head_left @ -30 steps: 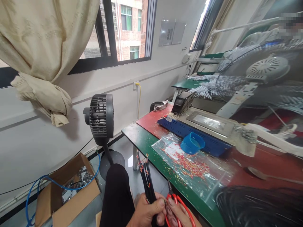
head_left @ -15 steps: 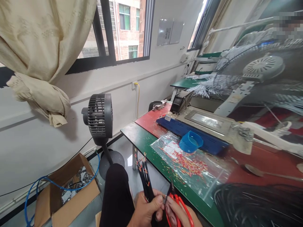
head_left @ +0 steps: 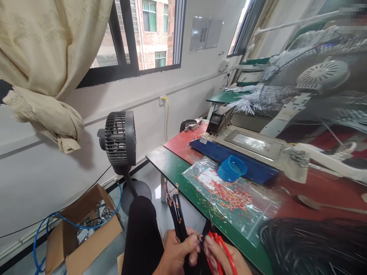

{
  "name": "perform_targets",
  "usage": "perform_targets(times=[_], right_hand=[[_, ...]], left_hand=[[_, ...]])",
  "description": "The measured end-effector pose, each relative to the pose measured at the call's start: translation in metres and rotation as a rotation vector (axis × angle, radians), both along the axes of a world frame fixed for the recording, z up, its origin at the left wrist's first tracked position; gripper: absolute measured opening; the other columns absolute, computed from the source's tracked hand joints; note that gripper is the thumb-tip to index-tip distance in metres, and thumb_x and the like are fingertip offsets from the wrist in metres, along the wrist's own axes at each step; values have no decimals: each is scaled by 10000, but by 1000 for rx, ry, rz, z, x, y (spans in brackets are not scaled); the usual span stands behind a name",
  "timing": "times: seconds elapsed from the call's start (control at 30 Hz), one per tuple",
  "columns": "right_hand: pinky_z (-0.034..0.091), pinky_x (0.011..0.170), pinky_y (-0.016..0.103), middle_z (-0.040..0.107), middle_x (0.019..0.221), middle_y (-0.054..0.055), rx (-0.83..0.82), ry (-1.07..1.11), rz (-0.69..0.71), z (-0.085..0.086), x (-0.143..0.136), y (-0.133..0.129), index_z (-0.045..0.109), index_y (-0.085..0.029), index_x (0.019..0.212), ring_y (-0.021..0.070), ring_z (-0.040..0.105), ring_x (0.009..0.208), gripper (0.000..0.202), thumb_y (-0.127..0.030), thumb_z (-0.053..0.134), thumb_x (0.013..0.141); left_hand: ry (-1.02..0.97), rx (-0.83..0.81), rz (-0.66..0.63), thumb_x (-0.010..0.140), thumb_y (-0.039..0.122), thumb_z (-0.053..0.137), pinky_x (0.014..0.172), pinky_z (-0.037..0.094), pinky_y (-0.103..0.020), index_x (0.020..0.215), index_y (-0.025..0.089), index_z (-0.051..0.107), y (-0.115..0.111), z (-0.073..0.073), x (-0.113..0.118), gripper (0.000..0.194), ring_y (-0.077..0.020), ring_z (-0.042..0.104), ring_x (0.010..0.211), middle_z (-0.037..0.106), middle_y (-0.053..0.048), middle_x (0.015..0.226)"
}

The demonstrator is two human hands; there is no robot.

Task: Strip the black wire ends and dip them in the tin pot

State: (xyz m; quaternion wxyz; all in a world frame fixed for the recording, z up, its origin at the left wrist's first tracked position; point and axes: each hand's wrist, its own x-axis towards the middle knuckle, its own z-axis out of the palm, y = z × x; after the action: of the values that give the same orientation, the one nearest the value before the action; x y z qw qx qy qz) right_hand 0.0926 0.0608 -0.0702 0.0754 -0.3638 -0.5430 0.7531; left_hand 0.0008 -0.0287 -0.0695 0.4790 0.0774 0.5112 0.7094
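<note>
My left hand [head_left: 180, 249] is closed around a bundle of black cables [head_left: 176, 215]. Their upper ends fan out upward, showing short orange, red and yellowish inner wires. One cable end with thin coloured wires sticks out between the thumb and fingers on the right side. Close beside it, my right hand [head_left: 220, 252] grips red-handled scissors [head_left: 228, 250], whose dark pointed tip rises past the fingers toward the bench edge. The lower part of the bundle is hidden by my hand and the frame's bottom.
A clear plastic bag [head_left: 258, 217] bearing red and yellow scraps [head_left: 231, 196] lies on the green-and-red bench [head_left: 169, 162]. On the bench are a blue container [head_left: 232, 170], a blue-based machine [head_left: 197, 146] and black cables [head_left: 312, 244]. A fan [head_left: 120, 139] and cardboard box [head_left: 91, 244] stand left.
My right hand has drawn slightly away to the right with the scissors. A cable end with coloured wires now shows at my left fingertips. The view has shifted slightly.
</note>
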Motion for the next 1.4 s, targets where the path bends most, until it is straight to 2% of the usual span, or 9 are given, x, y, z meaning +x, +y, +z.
perform_targets(times=[0.1, 0.2, 0.4, 0.6, 0.77, 0.87, 1.07, 1.27, 1.4], right_hand=[[236, 331, 199, 361, 354, -71, -106, 12, 56, 7, -1, 12, 456, -191, 489, 48, 321, 306, 617, -790, 592, 545], [224, 332, 188, 368, 348, -70, -88, 35, 151, 21, 0, 20, 472, -176, 474, 40, 318, 313, 565, -698, 639, 609], [218, 326, 169, 374, 361, -79, -120, 7, 216, 38, 6, 21, 511, -154, 488, 21, 298, 307, 514, -619, 688, 615], [237, 315, 157, 400, 378, -78, -193, -58, 173, 36, 8, 17, 485, -169, 516, 30, 335, 315, 527, -649, 696, 577], [235, 317, 160, 393, 375, -78, -182, -7, 102, 30, 8, 8, 477, -171, 519, 25, 308, 307, 520, -643, 668, 630], [241, 305, 160, 376, 369, -80, -178, 39, 98, 23, 8, 5, 469, -173, 510, 25, 299, 301, 561, -699, 637, 611], [226, 290, 158, 366, 363, -82, -154, 68, 163, 14, 8, 9, 460, -177, 526, 27, 310, 273, 570, -720, 588, 646], [274, 331, 157, 387, 405, -84, -147, 111, 222, 15, 9, 10, 495, -164, 587, 25, 320, 311, 559, -710, 584, 667], [237, 322, 155, 367, 380, -84, -123, 145, 262, 16, 6, 9, 526, -149, 583, 20, 290, 302, 582, -723, 561, 676]], left_hand=[[-13, 24, -60, 602, 457, 722, 375, 190, -222, 623, 96, 621, -1, 9, -1, 376, -18, 328, 313, 462, 54, 385], [-52, 63, -139, 601, 409, 728, 382, 156, -228, 572, 103, 603, -3, 16, -3, 332, -16, 312, 321, 430, 62, 366], [-113, 66, -222, 568, 354, 765, 370, 153, -218, 651, 109, 609, -5, 10, -5, 302, -10, 333, 318, 538, 32, 442], [-58, 128, -251, 592, 364, 751, 376, 172, -216, 655, 95, 633, -6, 7, -7, 300, -11, 353, 339, 526, 24, 463], [-44, 167, -226, 598, 380, 746, 397, 187, -219, 653, 91, 648, -5, 12, -7, 310, -15, 364, 363, 516, 23, 484], [-41, 167, -227, 626, 381, 727, 416, 185, -221, 661, 90, 651, -4, 11, -7, 303, -17, 349, 369, 479, 40, 440], [-14, 115, -211, 601, 415, 738, 406, 183, -221, 678, 92, 654, -4, 13, -8, 343, -16, 362, 362, 518, 27, 481], [-12, 137, -229, 619, 414, 725, 403, 181, -214, 664, 98, 648, -3, 12, -8, 328, -13, 359, 354, 497, 40, 442], [-31, 164, -238, 609, 425, 730, 394, 187, -213, 646, 103, 641, -1, 11, -8, 337, -13, 355, 341, 484, 46, 417]])
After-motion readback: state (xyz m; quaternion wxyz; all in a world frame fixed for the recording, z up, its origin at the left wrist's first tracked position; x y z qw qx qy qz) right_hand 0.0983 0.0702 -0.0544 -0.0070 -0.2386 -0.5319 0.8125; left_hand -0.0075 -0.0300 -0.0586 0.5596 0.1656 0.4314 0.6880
